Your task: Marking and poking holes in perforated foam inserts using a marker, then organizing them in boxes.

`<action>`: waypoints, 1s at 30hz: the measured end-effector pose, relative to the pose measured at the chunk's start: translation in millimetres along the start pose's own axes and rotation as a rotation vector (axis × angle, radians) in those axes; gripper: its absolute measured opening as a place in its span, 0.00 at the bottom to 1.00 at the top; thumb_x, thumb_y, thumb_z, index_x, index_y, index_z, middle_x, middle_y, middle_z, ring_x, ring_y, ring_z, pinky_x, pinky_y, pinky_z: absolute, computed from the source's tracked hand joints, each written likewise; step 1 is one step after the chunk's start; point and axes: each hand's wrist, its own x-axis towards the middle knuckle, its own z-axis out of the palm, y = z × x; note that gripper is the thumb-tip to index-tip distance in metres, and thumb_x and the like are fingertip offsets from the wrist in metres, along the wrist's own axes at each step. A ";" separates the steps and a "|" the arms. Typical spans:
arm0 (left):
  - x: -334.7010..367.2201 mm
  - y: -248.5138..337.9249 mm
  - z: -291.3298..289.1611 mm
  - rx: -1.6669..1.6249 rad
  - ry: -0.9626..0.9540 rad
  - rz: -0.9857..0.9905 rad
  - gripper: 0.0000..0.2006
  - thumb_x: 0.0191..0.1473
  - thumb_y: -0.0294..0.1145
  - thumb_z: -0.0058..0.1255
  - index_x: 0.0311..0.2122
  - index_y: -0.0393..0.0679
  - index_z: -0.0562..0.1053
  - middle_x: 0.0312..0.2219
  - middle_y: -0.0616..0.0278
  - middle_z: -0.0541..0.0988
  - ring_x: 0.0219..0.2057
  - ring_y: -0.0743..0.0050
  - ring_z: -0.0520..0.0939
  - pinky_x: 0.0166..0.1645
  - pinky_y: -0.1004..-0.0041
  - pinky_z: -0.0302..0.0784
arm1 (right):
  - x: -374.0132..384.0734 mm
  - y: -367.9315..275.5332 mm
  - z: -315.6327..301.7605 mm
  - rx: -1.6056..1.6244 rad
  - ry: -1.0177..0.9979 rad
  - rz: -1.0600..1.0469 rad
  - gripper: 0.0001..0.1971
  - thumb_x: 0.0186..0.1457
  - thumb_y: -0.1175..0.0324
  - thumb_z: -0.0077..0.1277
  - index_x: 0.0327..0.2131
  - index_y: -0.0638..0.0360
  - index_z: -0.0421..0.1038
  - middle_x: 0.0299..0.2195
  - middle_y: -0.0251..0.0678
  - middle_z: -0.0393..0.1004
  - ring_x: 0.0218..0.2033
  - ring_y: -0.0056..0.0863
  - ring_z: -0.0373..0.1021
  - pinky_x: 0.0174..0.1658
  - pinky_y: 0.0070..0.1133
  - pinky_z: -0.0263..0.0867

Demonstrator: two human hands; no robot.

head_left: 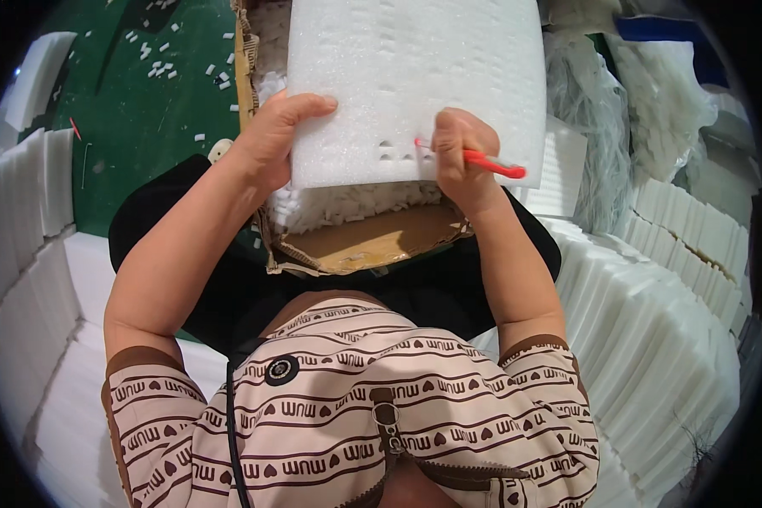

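Observation:
A white foam sheet (398, 68) with rows of small slots lies over an open cardboard box (356, 250). My left hand (277, 135) grips the sheet's left edge, its thumb on top and the fingers hidden beneath. In my right fist (463, 152) is a red pen-shaped tool (499, 165). Its thin red tip points left, close to the slots near the sheet's lower edge. Whether the tip touches the foam I cannot tell. Small white foam bits (339, 207) fill the box below the sheet.
Stacks of white foam sheets stand on the right (652, 313) and on the left (25, 186). Loose foam bits (157, 63) are scattered over the green floor (144, 110). Clear plastic bags (660, 85) sit at the far right. My legs flank the box.

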 end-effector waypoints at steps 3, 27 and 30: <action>0.9 2.4 -1.4 0.042 -0.016 0.018 0.23 0.44 0.28 0.50 0.46 0.30 0.63 0.36 0.41 0.73 0.35 0.55 0.77 0.39 0.68 0.75 | -3.1 -5.4 -12.1 0.415 0.192 0.418 0.18 0.56 0.78 0.37 0.12 0.55 0.54 0.11 0.26 0.52 0.13 0.18 0.45 0.17 0.19 0.45; 6.8 3.3 6.8 0.124 0.031 -0.022 0.25 0.43 0.31 0.52 0.46 0.29 0.64 0.38 0.41 0.72 0.38 0.53 0.75 0.43 0.65 0.72 | 0.4 -1.6 -14.7 0.264 -0.022 0.330 0.15 0.53 0.76 0.42 0.13 0.58 0.57 0.12 0.29 0.57 0.15 0.19 0.51 0.19 0.17 0.48; 5.0 6.1 8.2 0.106 0.081 -0.031 0.26 0.42 0.31 0.52 0.47 0.28 0.64 0.38 0.41 0.72 0.38 0.51 0.75 0.44 0.62 0.71 | 2.6 -3.1 -27.9 0.354 0.284 0.532 0.21 0.58 0.66 0.42 0.12 0.59 0.58 0.09 0.24 0.56 0.11 0.20 0.49 0.16 0.19 0.48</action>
